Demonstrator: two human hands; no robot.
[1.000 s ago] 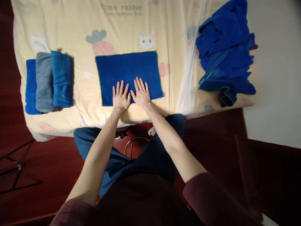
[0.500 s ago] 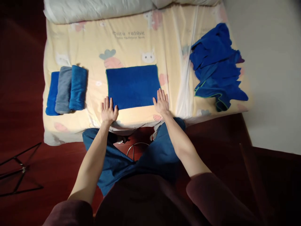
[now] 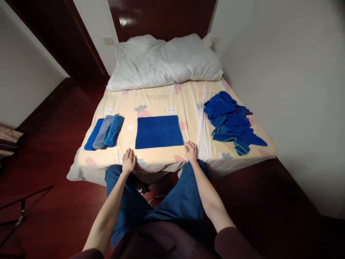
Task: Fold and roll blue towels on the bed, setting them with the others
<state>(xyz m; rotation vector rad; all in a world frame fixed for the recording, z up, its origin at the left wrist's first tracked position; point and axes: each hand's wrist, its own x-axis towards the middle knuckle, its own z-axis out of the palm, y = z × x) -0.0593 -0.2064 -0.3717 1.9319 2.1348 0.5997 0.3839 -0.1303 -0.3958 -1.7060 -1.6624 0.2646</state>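
Note:
A blue towel with thin green edging lies flat and smooth on the bed in front of me. My left hand rests palm down at the bed's front edge, just below the towel's near left corner and apart from it. Beside the near right corner is my right hand, its fingers loosely bent and holding nothing that I can see. Left of the towel, three rolled or folded towels lie side by side: a blue one, a grey one and a teal-blue one.
A loose heap of blue towels lies on the bed's right side. A white quilt is bunched at the back against the dark headboard. On the floor at left stands a black metal stand.
My view has tilted up, bringing the headboard and walls into sight. Both hands have drawn back from the flat towel's near corners, and their fingers are less spread.

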